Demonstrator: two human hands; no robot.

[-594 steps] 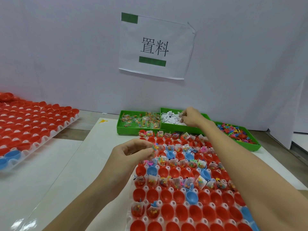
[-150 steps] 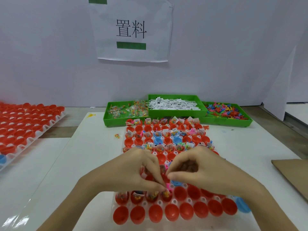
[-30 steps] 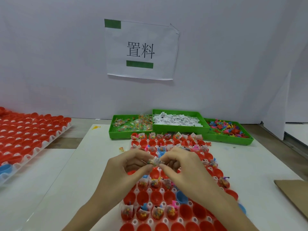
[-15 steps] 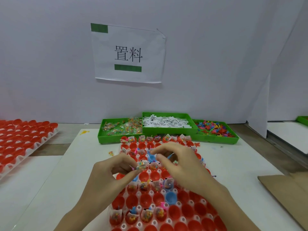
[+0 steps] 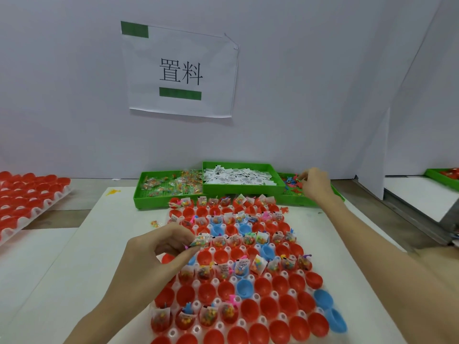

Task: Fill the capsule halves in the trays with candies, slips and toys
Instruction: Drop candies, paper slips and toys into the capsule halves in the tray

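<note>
**Hands filling capsule halves below a sign reading 置料**

The left hand (image 5: pixel 151 252) pinches a small clear candy packet (image 5: pixel 201 240) between thumb and fingertips, above the left side of the capsule tray (image 5: pixel 196 306). The right hand (image 5: pixel 314 183) reaches to the far right of the desk, fingers curled down into the green bin of toys (image 5: pixel 293 188); whether they grip one cannot be told.

The tray's white frame holds rows of red capsule halves (image 5: pixel 221 256) with a few blue ones (image 5: pixel 244 289). Many far cups hold candy packets, printed slips and bright toys; most near-edge cups hold nothing.

Along the desk's far edge, a green bin of candy packets (image 5: pixel 171 187) sits left, a bin of white slips (image 5: pixel 238 178) centre. On the wall behind, a paper sign (image 5: pixel 181 70) reads "置料" in black, with green bars above and below. Another tray of red halves (image 5: pixel 27 197) lies far left.
</note>
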